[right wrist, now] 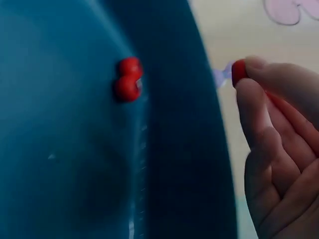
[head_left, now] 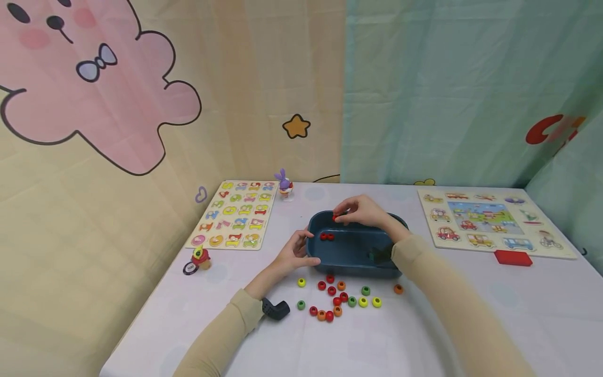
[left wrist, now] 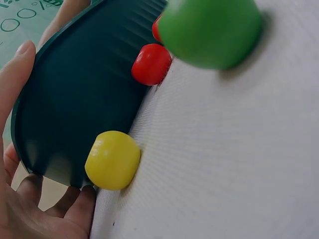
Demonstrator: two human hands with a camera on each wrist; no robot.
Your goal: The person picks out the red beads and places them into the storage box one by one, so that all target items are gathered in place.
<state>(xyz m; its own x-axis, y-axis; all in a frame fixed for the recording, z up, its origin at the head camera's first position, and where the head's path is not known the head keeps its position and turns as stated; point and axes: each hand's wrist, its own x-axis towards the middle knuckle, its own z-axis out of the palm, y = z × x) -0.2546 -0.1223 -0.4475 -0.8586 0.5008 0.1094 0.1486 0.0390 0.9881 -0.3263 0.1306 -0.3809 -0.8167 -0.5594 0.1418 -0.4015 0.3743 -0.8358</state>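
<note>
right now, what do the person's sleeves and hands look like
Both sleeves are plain beige and long, with banded cuffs. The left hand and right hand are gloveless, with no rings visible. A black piece sits by the left cuff.

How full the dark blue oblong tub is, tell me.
Nearly empty: two round red beads lie in the tub, its visible floor mostly bare.

Number board (head_left: 243, 232) left of blue tray (head_left: 350, 250) has coloured numerals (head_left: 239, 224), 7, 11, 12, 17 legible; round tag (head_left: 190, 268), also left, unreadable.
</note>
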